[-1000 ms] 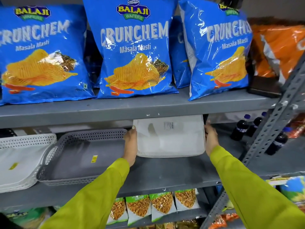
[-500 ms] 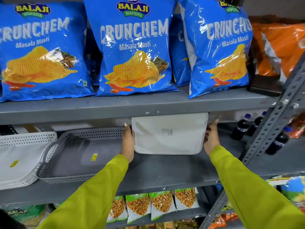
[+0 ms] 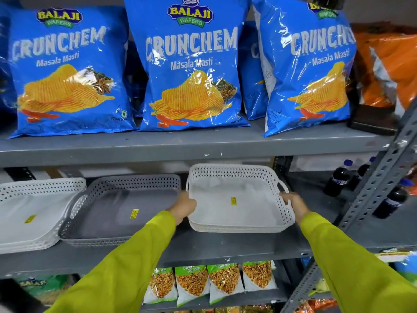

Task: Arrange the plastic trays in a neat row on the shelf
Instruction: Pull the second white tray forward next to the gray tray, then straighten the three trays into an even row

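Leftmost on the middle shelf [image 3: 225, 247], a white tray stack [image 3: 33, 213] lies flat, cut off by the frame edge, with perforated walls and a small yellow sticker on its floor. Just beside it, its rim slightly over the white one's edge, sits a grey tray stack [image 3: 126, 208] of the same pattern: dotted side walls, loop handles at the ends and a yellow sticker on the smooth base.

Next comes the left hand [image 3: 184, 206], clenched around the left handle side of a third tray stack [image 3: 239, 199], right where it meets the grey trays. This stack is white, rectangular with rounded corners, its walls pierced by rows of small holes, a yellow sticker near the middle of its plain floor, and several nested rims showing along the near edge. It sits open side up with its near edge on the shelf; whether the far edge is lifted cannot be told. The right hand [image 3: 293, 203] grasps the loop handle on the right end, fingers wrapped through it. Both sleeves are yellow-green.

Further right, dark bottles [image 3: 338, 179] with blue caps stand well apart from the trays. Above, blue crisp bags [image 3: 191, 71] fill the upper shelf.
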The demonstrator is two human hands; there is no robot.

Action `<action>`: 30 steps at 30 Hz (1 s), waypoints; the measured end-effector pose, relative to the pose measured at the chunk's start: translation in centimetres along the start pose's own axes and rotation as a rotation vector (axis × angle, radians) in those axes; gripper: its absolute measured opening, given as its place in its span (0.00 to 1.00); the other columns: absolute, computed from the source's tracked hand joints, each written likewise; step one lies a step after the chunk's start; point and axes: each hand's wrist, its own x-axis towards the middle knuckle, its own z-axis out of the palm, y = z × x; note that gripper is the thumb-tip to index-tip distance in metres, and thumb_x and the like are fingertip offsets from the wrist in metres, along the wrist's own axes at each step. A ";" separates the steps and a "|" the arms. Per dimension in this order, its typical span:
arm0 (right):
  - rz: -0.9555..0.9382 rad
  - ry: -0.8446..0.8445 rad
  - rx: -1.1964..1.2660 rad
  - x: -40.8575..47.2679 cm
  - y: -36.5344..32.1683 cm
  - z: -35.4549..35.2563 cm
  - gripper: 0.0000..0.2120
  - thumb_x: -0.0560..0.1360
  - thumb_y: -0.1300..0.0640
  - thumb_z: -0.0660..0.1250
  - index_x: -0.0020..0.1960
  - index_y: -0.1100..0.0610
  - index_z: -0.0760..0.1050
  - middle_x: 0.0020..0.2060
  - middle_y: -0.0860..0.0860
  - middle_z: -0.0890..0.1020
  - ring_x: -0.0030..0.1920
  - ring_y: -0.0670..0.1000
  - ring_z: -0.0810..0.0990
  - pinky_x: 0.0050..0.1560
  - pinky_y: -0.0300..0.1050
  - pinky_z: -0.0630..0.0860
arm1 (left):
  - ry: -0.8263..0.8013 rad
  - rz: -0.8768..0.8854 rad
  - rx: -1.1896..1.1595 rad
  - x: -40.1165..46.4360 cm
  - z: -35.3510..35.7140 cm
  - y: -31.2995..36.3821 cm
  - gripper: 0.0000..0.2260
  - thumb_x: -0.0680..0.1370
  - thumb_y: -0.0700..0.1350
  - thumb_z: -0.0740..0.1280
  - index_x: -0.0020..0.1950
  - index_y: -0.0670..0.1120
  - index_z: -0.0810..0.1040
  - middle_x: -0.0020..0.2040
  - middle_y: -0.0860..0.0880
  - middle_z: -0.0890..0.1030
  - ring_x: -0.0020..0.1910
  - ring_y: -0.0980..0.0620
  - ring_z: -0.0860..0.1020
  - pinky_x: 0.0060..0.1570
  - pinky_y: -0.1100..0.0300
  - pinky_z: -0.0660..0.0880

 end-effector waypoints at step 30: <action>-0.248 -0.320 -0.830 -7.2 4.0 27.7 0.36 0.67 0.38 0.73 0.68 0.57 0.70 0.66 0.57 0.76 0.65 0.57 0.75 0.66 0.47 0.71 | 0.698 -0.201 0.752 -7.4 -27.4 -13.8 0.37 0.75 0.52 0.68 0.76 0.35 0.57 0.75 0.35 0.62 0.74 0.36 0.62 0.74 0.41 0.56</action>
